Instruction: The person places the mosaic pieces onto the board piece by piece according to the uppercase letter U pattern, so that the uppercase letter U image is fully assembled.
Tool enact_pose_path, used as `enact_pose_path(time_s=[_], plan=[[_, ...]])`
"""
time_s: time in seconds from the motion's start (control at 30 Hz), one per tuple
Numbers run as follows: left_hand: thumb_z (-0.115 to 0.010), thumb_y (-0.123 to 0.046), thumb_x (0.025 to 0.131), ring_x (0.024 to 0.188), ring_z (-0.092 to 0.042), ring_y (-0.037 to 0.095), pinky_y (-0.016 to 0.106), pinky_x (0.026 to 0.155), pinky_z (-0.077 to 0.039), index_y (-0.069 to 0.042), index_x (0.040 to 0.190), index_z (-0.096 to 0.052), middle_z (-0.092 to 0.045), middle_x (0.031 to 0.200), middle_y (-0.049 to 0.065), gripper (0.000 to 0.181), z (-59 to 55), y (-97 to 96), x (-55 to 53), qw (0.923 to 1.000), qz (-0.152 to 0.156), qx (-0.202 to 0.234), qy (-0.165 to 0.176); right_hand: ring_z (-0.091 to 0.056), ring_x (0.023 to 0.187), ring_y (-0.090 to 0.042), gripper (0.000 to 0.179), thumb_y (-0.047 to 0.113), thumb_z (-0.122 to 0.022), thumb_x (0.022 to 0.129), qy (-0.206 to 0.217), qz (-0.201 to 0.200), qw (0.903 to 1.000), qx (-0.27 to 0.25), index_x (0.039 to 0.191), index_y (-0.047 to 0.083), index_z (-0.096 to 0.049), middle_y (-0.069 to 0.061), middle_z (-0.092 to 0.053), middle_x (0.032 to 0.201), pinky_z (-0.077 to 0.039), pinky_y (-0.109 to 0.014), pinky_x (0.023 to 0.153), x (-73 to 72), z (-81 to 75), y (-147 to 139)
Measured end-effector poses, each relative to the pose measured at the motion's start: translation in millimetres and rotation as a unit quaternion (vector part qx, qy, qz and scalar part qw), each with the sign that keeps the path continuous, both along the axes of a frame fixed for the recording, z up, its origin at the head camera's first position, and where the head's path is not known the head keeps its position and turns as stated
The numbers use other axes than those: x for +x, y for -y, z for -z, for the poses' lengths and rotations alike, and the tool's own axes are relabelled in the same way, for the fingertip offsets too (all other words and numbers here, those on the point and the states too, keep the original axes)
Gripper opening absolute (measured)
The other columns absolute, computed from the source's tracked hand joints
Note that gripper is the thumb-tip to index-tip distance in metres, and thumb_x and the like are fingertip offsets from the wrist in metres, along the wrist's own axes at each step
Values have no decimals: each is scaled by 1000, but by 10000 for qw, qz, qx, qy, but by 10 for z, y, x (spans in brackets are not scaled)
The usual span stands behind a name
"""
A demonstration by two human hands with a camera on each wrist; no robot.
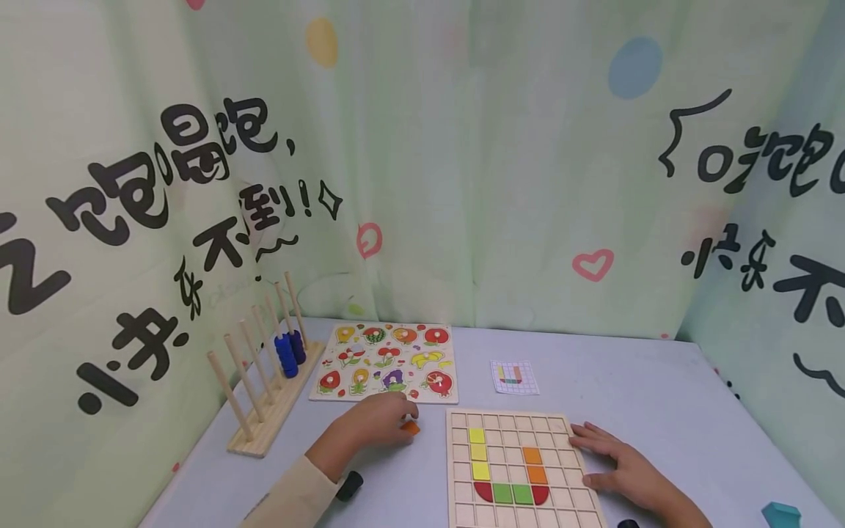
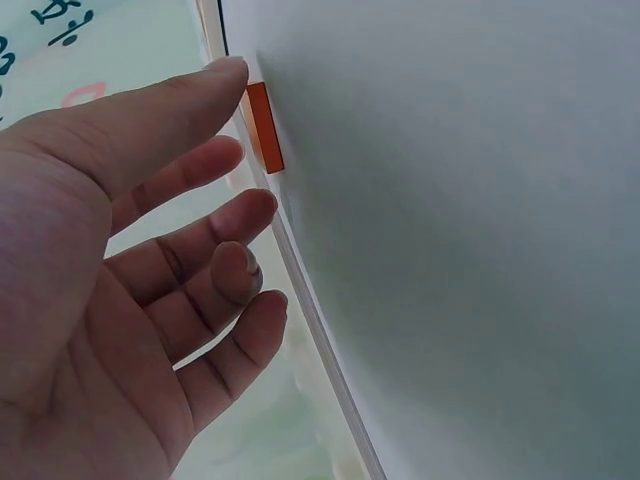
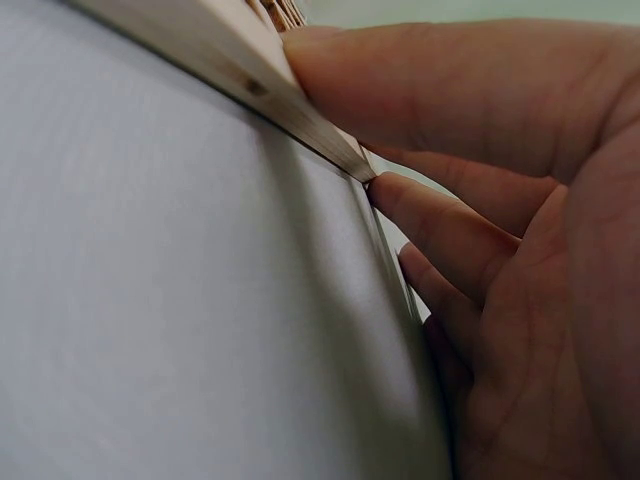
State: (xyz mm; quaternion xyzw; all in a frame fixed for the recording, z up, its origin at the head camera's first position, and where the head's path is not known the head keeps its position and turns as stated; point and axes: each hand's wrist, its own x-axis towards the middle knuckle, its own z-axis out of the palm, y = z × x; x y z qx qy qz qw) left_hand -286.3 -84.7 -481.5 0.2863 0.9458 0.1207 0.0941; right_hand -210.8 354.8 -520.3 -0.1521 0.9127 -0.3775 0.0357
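In the head view my left hand (image 1: 383, 419) is over the table left of the wooden grid board (image 1: 462, 499). Its thumb and index finger pinch a small orange tile (image 1: 411, 427); the left wrist view shows this tile (image 2: 265, 128) at the fingertips, partly hidden by them. My right hand (image 1: 623, 469) rests along the board's right edge, fingers fairly straight; in the right wrist view the thumb touches the board's rim (image 3: 290, 100). On the grid lie a column of yellow tiles (image 1: 478, 453), two orange tiles (image 1: 533, 466), two green tiles (image 1: 513, 494) and two red curved tiles (image 1: 484, 492).
A fruit puzzle board (image 1: 379, 363) lies behind my left hand. To its left stands a wooden peg rack (image 1: 277, 411) with blue beads (image 1: 287, 356). A small pattern card (image 1: 515, 378) lies behind the grid board. A teal block (image 1: 781, 515) sits at the front right.
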Motion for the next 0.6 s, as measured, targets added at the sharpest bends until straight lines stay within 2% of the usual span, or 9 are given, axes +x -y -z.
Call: enact_pose_path(time_s=[0.2, 0.37, 0.6], plan=[[-78, -33, 83, 74, -50, 8, 25, 70, -47, -22, 107, -71, -53, 83, -13, 27, 6, -7, 0, 10000, -46, -35, -30, -10, 115, 30, 60, 36, -80, 75, -91, 10, 9999, 99, 128, 12, -64, -19, -45, 144, -25, -62, 101, -5, 11, -11], [-78, -29, 83, 74, -51, 8, 25, 71, -48, -23, 105, -71, -55, 83, -13, 23, -14, 6, 14, 9999, -167, -22, 35, -11, 115, 30, 61, 35, -80, 74, -24, -31, 10000, -27, 128, 11, -64, -21, -44, 144, -21, -70, 100, -6, 11, -3], [-77, -22, 83, 79, -52, 8, 30, 77, -50, -24, 105, -73, -59, 89, -14, 22, -31, 33, 3, 9992, -396, -44, 88, -11, 115, 29, 61, 35, -80, 74, -7, 7, 10000, -51, 128, 11, -64, -21, -44, 145, -20, -70, 100, 4, -6, 4]])
